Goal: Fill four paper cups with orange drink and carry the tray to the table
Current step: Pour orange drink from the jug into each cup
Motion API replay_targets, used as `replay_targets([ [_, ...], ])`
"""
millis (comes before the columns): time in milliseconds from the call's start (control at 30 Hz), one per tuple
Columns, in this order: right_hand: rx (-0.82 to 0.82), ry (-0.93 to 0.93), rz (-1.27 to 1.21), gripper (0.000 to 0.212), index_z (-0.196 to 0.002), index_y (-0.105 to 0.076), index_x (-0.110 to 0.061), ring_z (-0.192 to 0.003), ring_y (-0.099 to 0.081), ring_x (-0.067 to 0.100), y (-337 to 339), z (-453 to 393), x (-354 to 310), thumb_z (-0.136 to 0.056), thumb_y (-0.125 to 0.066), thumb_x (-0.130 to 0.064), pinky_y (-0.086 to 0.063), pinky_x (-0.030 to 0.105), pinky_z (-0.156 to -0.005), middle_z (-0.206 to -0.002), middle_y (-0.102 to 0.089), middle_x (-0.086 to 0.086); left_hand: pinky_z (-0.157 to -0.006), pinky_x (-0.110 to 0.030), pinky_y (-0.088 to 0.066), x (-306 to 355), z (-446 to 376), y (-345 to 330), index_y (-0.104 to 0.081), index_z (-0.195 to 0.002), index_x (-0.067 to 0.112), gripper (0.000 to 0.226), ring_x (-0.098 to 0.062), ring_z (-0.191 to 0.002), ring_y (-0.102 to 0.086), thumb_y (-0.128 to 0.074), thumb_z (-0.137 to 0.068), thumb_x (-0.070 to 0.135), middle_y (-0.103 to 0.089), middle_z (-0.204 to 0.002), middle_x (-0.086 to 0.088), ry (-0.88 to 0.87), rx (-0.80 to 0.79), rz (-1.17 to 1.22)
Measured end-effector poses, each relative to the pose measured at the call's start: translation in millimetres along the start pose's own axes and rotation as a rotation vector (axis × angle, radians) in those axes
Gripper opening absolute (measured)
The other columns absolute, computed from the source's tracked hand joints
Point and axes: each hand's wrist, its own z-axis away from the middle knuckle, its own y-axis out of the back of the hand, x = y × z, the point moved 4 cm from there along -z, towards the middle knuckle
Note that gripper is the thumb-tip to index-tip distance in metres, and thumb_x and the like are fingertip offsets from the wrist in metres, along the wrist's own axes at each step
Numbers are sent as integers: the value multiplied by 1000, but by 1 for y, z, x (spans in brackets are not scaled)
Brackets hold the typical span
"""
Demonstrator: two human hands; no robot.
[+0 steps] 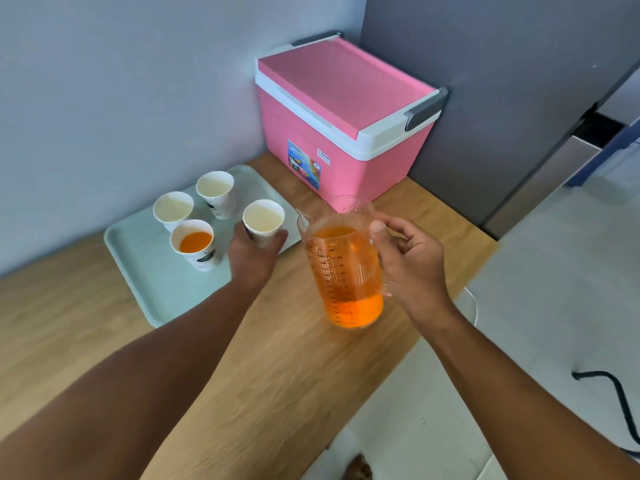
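The right hand [412, 261] holds a clear measuring jug [343, 268] by its handle, the fingers [382, 226] curled round the handle and the thumb on its top; the jug is lifted above the wooden surface [277, 368], about upright, and the orange drink [349, 289] fills most of it; its spout points toward the cups. The left hand [254, 252] grips an empty paper cup [264, 220] from below, the fingers wrapped round its lower wall, so that the cup's base is hidden; whether it stands on the tray or is lifted cannot be told. The pale green tray [138, 258] lies on the surface against the grey wall [104, 81]; on it stand three more cups; the near cup [195, 244] holds some orange drink, and the two far cups [173, 209] [215, 192] are empty; these three stand close together, just left of the held cup. Behind the jug, in the corner, stands a pink cooler box [343, 126] with a white rim and grey latches, its lid closed; it is near the tray's far right corner and just beyond the jug. On the right the surface ends, and below is a light floor [554, 271] with a black cable [620, 400] on it.
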Motion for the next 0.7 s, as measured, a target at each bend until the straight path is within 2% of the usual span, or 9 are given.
replay_targets([
  [67, -29, 2, 14, 4, -102, -71, -35, -67, -64, 18, -5, -1, -3, -98, -70, -37, -59, 43, -61, -80, -75, 15, -86, -33, -47, -3, 10, 6, -49, -138, 13, 78, -24, -117, -60, -84, -77, 47, -63, -133, -6, -38, -34, -43],
  [167, -62, 6, 43, 2, -99, -71, -33, -60, -59, 8, -12, -1, -7, -98, -71, -35, -53, 32, -55, -66, -69, -3, -88, -35, -50, -8, 23, 16, -51, -136, 14, 76, -24, -117, -61, -84, -76, 49, -64, -132, -4, -41, -45, -65],
  [300, -105, 4, 104, 4, -95, -71, -34, -70, -68, 14, -22, 0, -9, -97, -71, -38, -60, 38, -59, -85, -78, 8, -79, -30, -47, -11, 39, 29, -54, -131, 13, 72, -16, -107, -61, -84, -76, 50, -66, -125, -3, -38, -43, -50],
  [367, -129, 7, 133, 6, -95, -71, -33, -82, -75, 14, -26, 1, -9, -96, -72, -39, -61, 33, -64, -89, -79, 4, -77, -28, -45, -11, 47, 35, -55, -127, 12, 70, -17, -105, -62, -84, -76, 51, -67, -121, -3, -27, -39, -37],
  [467, -168, 6, 178, 13, -100, -73, -29, -94, -74, 12, -33, 1, -10, -96, -72, -41, -57, 24, -69, -95, -78, -3, -75, -27, -44, -11, 57, 41, -57, -123, 12, 68, -17, -101, -62, -84, -75, 52, -68, -118, -2, -24, -47, -29],
  [567, -215, 15, 245, 23, -109, -74, -25, -97, -72, 10, -39, 5, -14, -96, -70, -44, -57, 25, -72, -100, -76, -5, -77, -28, -46, -13, 63, 47, -58, -123, 14, 67, -15, -101, -62, -86, -73, 49, -69, -118, -1, -31, -51, -24],
  [700, -265, 12, 328, 15, -103, -70, -33, -101, -67, 9, -44, 11, -24, -99, -66, -46, -55, 26, -71, -107, -73, -7, -79, -26, -48, -16, 70, 54, -56, -129, 16, 72, -15, -106, -62, -86, -73, 50, -68, -124, 0, -35, -80, -32],
])
